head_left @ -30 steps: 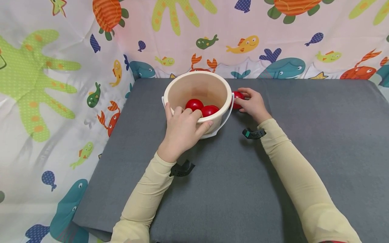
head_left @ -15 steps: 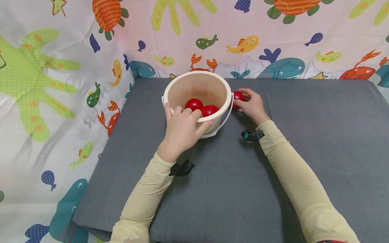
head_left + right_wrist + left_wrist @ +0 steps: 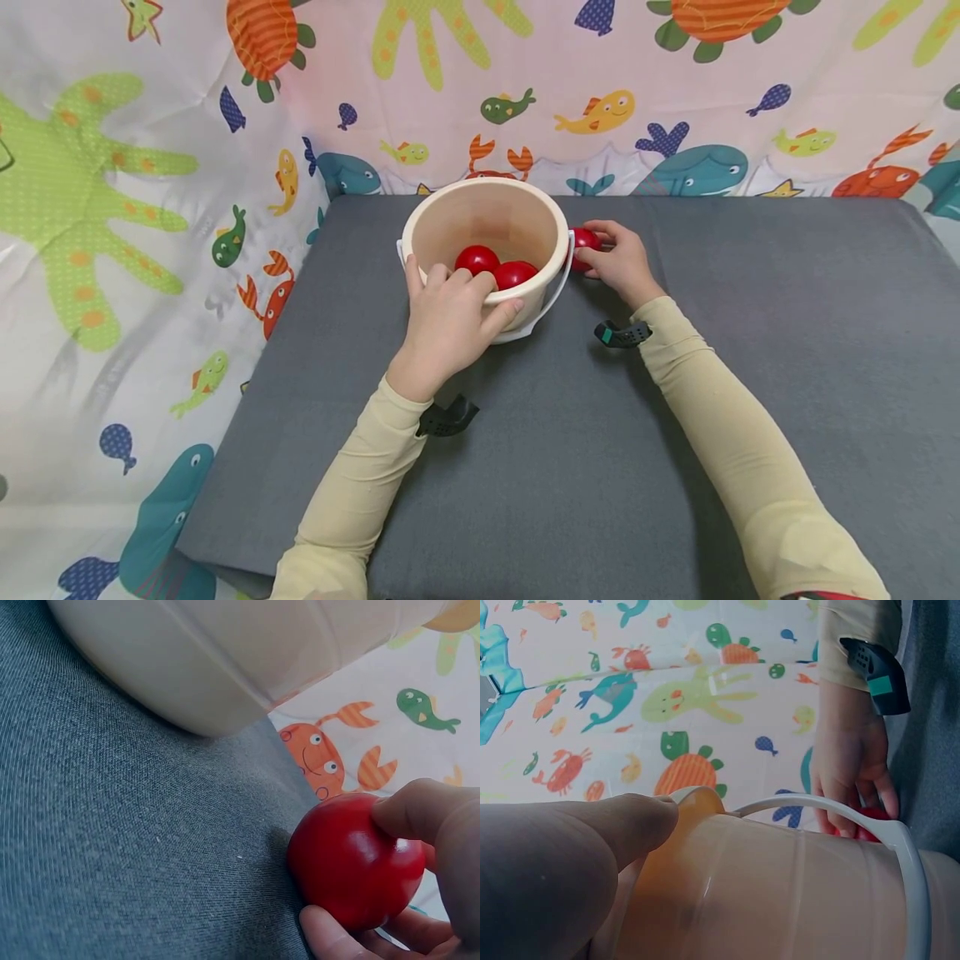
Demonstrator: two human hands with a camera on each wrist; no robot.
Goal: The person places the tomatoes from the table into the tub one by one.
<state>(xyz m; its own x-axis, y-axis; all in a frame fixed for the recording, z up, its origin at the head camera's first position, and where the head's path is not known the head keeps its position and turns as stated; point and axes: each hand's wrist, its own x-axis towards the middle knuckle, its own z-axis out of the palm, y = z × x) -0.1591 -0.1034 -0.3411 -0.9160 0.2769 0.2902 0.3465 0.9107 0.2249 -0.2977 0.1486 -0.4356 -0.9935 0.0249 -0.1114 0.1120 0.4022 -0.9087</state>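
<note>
A cream bucket (image 3: 525, 304) with a white handle (image 3: 557, 293) stands near the back of the grey table. My left hand (image 3: 450, 329) grips its near rim, fingers over the edge and thumb along the outside. Inside lie two shiny red balls, one (image 3: 477, 259) farther left and the other (image 3: 514, 274) nearer the front right. Just right of the bucket, my right hand (image 3: 622, 262) holds a third red ball (image 3: 352, 859) between thumb and fingers, low at the table surface in the right wrist view. The handle hangs down on the bucket's front right side.
The grey cloth-covered table (image 3: 787, 333) extends to the right and front. A curtain (image 3: 585, 50) printed with sea animals rises along the back edge, and continues down the left side. Each wrist wears a black strap (image 3: 624, 334).
Both hands keep their places, on the bucket rim and on the ball beside it. The right forearm has shifted very slightly left, and the head view has moved a little.
</note>
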